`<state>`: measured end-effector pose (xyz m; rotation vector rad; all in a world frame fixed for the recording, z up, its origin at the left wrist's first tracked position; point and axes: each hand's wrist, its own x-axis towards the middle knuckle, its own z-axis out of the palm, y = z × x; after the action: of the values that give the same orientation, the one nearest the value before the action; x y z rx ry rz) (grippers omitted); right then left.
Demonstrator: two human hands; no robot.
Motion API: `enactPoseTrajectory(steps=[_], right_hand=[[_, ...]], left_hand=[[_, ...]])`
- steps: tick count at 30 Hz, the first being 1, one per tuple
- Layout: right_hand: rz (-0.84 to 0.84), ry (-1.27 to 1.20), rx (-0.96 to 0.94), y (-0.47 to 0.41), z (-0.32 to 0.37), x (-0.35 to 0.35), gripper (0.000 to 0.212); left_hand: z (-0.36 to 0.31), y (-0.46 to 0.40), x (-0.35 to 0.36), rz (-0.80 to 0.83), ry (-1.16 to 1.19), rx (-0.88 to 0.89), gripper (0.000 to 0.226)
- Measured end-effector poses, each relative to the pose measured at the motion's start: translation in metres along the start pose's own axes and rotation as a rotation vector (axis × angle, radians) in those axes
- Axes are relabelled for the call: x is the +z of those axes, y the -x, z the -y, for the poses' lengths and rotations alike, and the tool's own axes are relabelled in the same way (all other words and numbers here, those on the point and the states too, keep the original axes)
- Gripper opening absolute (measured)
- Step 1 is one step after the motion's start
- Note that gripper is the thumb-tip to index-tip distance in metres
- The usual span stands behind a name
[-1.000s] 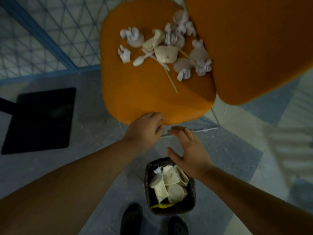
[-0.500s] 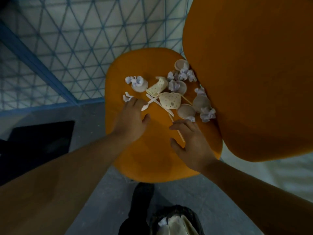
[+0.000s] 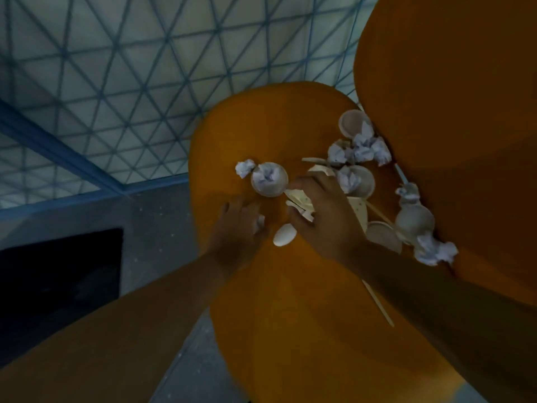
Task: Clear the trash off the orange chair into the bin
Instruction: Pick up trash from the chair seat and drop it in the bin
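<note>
Nearest the camera, two bare forearms reach forward over the orange chair (image 3: 305,330), whose seat is a smooth, rounded, matte pad; its broad curved backrest rises at the right. A thin pale wooden stick (image 3: 377,303) lies flat on the bare front part of the seat, just beside the right forearm. Farther in, the left hand (image 3: 236,228) rests knuckles-up on the seat with its fingers curled round a small crumpled white wad (image 3: 260,222), only a sliver of which shows. Just right of it lies the oval bowl of a white plastic spoon (image 3: 284,238). The right hand (image 3: 322,210) is curled over a crushed cream paper cup (image 3: 302,200) with small dark speckles, fingers closed round its creased, flattened wall. Beyond the hands the trash is spread across the back of the seat up to the backrest: a shallow round paper cup (image 3: 268,179) holding a crumpled tissue, with a loose tissue ball (image 3: 245,167) touching its left side; another round cup (image 3: 359,181) also stuffed with tissue; a cluster of crinkled whitish-lavender tissue wads (image 3: 363,148) below an empty cup (image 3: 351,122) lying on its side against the backrest; and at the right a rounded cup (image 3: 414,222) with more tissue (image 3: 434,251) beside it. Behind the chair stands a wire grid panel (image 3: 130,68) of triangular mesh with a blue frame, and a dark flat mat (image 3: 58,271) lies on the grey floor at the left.
</note>
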<state>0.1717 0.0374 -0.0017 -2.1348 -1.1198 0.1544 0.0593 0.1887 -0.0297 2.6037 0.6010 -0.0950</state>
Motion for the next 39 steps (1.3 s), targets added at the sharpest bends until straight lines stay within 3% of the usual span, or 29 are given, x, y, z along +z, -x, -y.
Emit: enactPoseTrajectory(steps=[4,11,14,22,31,39], right_hand=[[0.03,0.036,-0.044,-0.053,0.007,0.021,0.041],[0.284,0.351,-0.003,-0.12,-0.002,0.074,0.06],[0.376,0.478,0.025,-0.126,-0.014,0.089,0.052],[0.172,0.291,-0.129,-0.115,-0.033,0.076,0.027],[0.028,0.139,-0.093,-0.08,-0.017,0.029,0.034],[0.07,0.0,-0.026,0.069,0.013,-0.027,0.047]], left_hand=[[0.016,-0.01,-0.007,0.043,0.06,0.131,0.024],[0.051,-0.047,-0.035,-0.207,0.193,0.006,0.017],[0.063,-0.059,-0.038,-0.24,0.167,-0.021,0.013],[0.063,-0.072,-0.035,-0.26,0.161,-0.028,0.021],[0.022,-0.054,-0.045,-0.265,0.231,0.049,0.034],[-0.049,0.049,-0.014,-0.285,0.215,0.147,0.034]])
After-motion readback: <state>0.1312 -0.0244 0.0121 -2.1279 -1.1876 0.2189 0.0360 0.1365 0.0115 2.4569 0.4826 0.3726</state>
